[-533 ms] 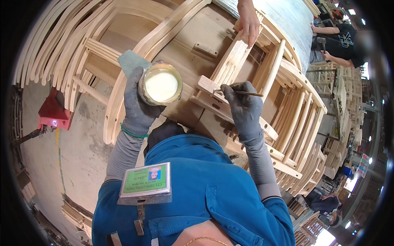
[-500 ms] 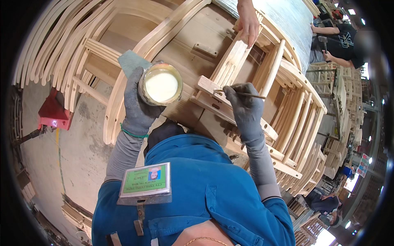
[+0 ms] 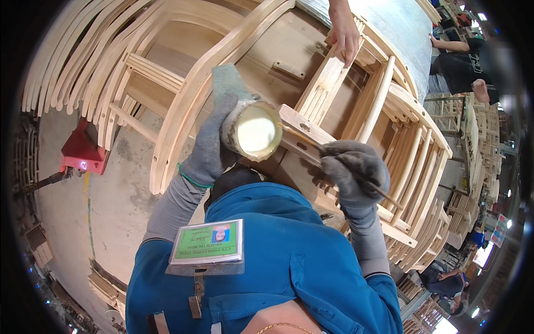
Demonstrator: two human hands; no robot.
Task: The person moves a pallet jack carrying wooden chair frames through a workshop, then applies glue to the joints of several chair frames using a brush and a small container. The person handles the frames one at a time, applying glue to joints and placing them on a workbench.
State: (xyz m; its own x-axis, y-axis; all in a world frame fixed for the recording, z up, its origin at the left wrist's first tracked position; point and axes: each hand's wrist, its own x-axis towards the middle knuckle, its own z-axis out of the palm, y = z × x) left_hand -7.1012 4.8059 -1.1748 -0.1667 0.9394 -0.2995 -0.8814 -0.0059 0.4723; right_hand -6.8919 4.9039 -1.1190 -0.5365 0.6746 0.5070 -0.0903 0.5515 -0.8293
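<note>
My gloved left hand is wrapped round a crusted cup of creamy white liquid. A flat grey-green piece sticks up between that hand and the cup. My gloved right hand is closed on a thin brown stick, whose far end reaches the cup's right rim; I cannot tell whether it has bristles. Just beyond the stick lies a pale wooden rail with holes near its end. Another person's bare hand rests on the wooden slats joined to it.
Curved wooden frames are stacked on the left, and more frames stand at the right. A red pallet-jack part is on the floor. A grey-topped table is at the back, with a person beside it.
My right hand has drawn the stick back from the wooden rail, down and to the right, its tip now at the cup. My left hand has brought the cup rightward toward it.
</note>
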